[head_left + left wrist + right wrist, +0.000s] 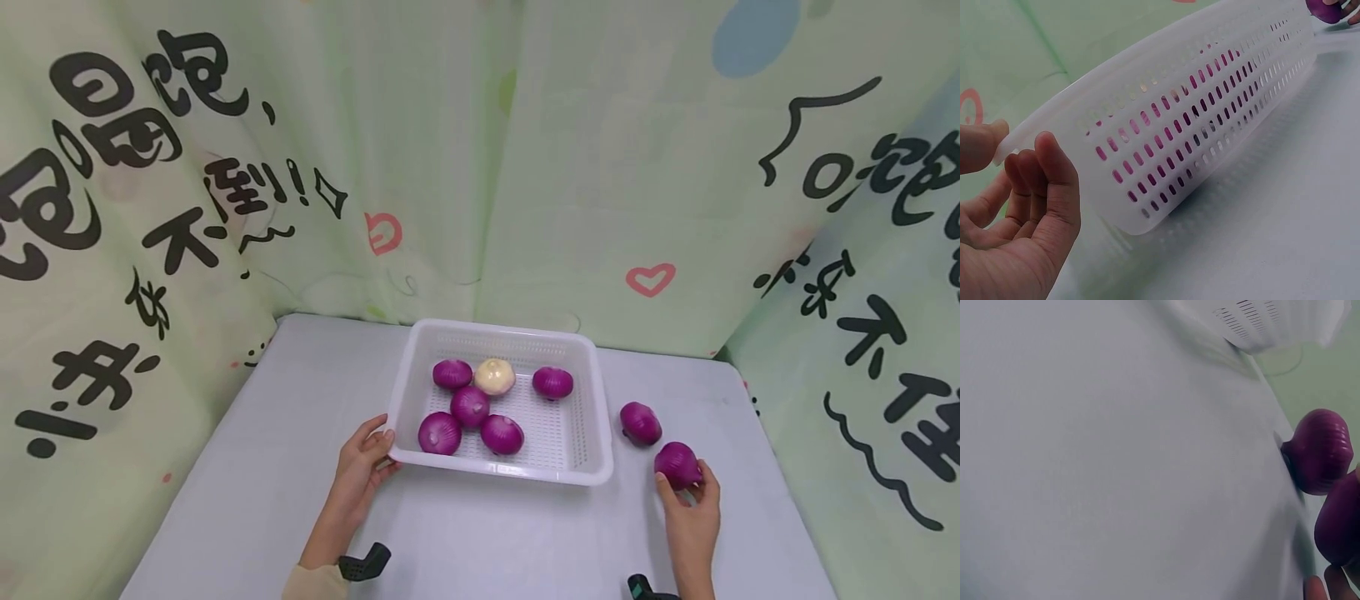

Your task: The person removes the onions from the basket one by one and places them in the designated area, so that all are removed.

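In the head view my left hand point(363, 463) pinches the front left corner of a white plastic basket point(510, 475). The left wrist view has the thumb over its rim and the fingers point(1054, 164) curled beneath. Inside lie several purple onions point(439, 433) and one pale, yellowish-white onion point(495, 377). Right of the basket, my right hand point(693, 517) grips a purple onion point(677, 465) between thumb and fingers. Another purple onion point(641, 423) rests on the table just behind it. Most of the right hand falls outside the right wrist view, where the held onion point(1339, 522) shows at the edge.
A pale cloth covers the table point(450, 542). Printed light green curtains point(555, 208) hang behind it and on both sides, close to its edges. Dark wrist-worn devices point(364, 563) show at both wrists.
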Tool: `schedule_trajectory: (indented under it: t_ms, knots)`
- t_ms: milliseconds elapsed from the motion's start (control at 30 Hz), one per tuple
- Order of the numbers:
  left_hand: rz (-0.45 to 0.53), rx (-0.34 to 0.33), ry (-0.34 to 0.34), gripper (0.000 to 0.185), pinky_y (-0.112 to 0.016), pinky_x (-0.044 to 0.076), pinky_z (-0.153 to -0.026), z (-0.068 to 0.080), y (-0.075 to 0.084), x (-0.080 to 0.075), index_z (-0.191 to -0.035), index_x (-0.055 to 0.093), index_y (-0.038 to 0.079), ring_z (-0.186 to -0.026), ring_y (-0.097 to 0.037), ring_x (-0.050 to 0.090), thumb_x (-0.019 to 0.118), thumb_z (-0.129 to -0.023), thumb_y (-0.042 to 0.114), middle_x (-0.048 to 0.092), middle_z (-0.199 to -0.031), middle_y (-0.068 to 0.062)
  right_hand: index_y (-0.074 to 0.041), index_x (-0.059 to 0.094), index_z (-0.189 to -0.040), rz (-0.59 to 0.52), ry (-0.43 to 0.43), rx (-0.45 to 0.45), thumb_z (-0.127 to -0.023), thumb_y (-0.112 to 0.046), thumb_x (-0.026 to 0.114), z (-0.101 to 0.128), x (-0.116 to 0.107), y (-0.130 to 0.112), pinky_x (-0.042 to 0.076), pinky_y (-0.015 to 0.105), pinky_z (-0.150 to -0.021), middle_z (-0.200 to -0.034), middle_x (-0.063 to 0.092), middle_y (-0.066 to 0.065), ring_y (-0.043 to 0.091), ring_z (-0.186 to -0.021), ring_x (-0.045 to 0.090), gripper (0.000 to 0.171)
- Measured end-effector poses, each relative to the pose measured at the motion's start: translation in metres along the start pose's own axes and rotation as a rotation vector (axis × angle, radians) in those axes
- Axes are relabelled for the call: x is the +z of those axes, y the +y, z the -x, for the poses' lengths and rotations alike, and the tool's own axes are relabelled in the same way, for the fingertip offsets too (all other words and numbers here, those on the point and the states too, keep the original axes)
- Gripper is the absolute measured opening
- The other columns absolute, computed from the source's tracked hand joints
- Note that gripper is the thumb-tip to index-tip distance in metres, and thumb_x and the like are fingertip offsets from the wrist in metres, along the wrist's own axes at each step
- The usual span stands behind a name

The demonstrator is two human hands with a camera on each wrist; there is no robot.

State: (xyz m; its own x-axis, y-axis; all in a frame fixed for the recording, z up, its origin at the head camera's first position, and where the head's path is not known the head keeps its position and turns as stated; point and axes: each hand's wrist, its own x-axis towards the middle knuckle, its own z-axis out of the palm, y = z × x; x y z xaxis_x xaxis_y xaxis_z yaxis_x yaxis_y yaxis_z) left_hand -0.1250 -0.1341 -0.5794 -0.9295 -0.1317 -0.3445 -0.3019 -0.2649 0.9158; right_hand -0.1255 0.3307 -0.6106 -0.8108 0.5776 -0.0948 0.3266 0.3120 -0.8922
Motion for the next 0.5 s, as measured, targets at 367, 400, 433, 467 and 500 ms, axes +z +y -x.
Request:
schedule_trajectory:
  t_ms: [367, 400, 433, 467, 500]
  knots:
    - [0.008, 0.008, 0.000, 0.050, -0.025, 0.059, -0.077, 0.0002, -0.0005, 0.0004, -0.151, 0.045, 0.005, -0.091, -0.015, 0.063, 0.061, -0.105, 0.015, 0.063, -0.112, -0.004, -0.003, 0.022, -0.164, 0.087, -0.006, -0.027, -0.098, -0.013, 0.069, -0.0061, 0.0053, -0.0014, 0.041, 0.058, -0.111, -0.160, 0.031, 0.034, 0.049, -0.140, 0.038, 0.081]
    - [0.006, 0.009, -0.001, 0.050, -0.025, 0.059, -0.078, 0.0000, -0.0007, 0.0003, -0.152, 0.045, 0.005, -0.091, -0.015, 0.063, 0.061, -0.105, 0.015, 0.063, -0.113, -0.005, -0.003, 0.022, -0.164, 0.088, -0.011, -0.027, -0.098, -0.012, 0.069, -0.0068, 0.0057, -0.0015, 0.040, 0.061, -0.113, -0.160, 0.030, 0.035, 0.050, -0.140, 0.037, 0.081]
    - [0.005, 0.009, -0.002, 0.050, -0.025, 0.059, -0.078, -0.0002, -0.0009, 0.0002, -0.152, 0.045, 0.005, -0.092, -0.016, 0.063, 0.061, -0.105, 0.016, 0.063, -0.114, -0.005, -0.003, 0.022, -0.164, 0.095, -0.014, -0.028, -0.098, -0.011, 0.069, -0.0075, 0.0061, -0.0014, 0.039, 0.062, -0.113, -0.160, 0.030, 0.035, 0.050, -0.140, 0.037, 0.082]
    - [0.006, 0.009, -0.003, 0.050, -0.025, 0.059, -0.079, 0.0000, -0.0009, 0.0002, -0.152, 0.045, 0.006, -0.093, -0.016, 0.063, 0.061, -0.105, 0.016, 0.063, -0.115, -0.006, -0.003, 0.022, -0.164, 0.096, -0.017, -0.032, -0.097, -0.010, 0.068, -0.0081, 0.0063, -0.0011, 0.039, 0.064, -0.114, -0.159, 0.030, 0.036, 0.051, -0.140, 0.036, 0.082]
    - [0.010, 0.005, -0.001, 0.050, -0.025, 0.059, -0.079, 0.0001, -0.0009, 0.0002, -0.152, 0.045, 0.007, -0.093, -0.016, 0.063, 0.060, -0.105, 0.016, 0.063, -0.116, -0.006, -0.003, 0.022, -0.164, 0.099, -0.019, -0.036, -0.097, -0.009, 0.068, -0.0088, 0.0063, -0.0007, 0.039, 0.065, -0.114, -0.159, 0.029, 0.036, 0.052, -0.140, 0.036, 0.082]
